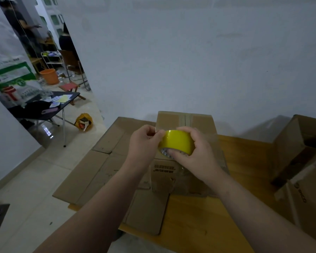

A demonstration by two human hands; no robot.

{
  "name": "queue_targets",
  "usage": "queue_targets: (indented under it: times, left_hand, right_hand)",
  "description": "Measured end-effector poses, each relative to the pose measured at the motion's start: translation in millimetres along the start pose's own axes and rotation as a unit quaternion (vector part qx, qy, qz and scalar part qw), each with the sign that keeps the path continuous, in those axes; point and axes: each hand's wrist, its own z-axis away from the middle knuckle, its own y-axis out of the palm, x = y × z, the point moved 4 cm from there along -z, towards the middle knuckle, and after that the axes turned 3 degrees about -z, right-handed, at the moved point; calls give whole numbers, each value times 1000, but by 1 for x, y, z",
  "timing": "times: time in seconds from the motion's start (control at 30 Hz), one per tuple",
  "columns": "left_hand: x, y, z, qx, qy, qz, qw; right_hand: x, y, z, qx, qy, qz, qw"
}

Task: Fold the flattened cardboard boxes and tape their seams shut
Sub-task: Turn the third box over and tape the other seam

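Both hands are on the yellow tape roll (176,142), held just above the near top edge of the folded box (186,121). Right hand (195,154) grips the roll, fingers curled over its top and thumb across the core opening. Left hand (144,141) pinches at the roll's upper left rim; can't tell if it has the loose end.

Folded box stands upright on the wooden table (244,161), with a strip along its top centre seam. Its front face has two lines of dark print, too blurred to read.

Flattened boxes (106,161) lie left of the folded box, reaching under it and overhanging the table's edge. Open boxes (299,143) stand right of it; the nearest one carries a dark logo I can't read.

Far left of the folded box, on the floor: black folding table (44,110), orange bucket (49,75), yellow bag (84,122). A white-and-green sack (13,77) has print on it, illegible.
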Motion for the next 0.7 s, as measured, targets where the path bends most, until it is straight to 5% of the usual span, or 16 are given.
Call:
queue_targets:
  times: [0.1, 0.3, 0.43, 0.7]
  left_hand:
    - [9, -6, -4, -24, -76, 128, 989]
    - [26, 5, 1, 51, -184, 232, 954]
    - [62, -42, -22, -10, -178, 136, 975]
    - [111, -34, -8, -14, -199, 75, 977]
  right_hand:
    - [-5, -10, -5, 17, 62, -222, 973]
    - [-12, -3, -18, -67, 118, -322, 937]
    - [-19, -34, -25, -40, 128, -17, 991]
    - [-6, -17, -35, 69, 116, 326, 936]
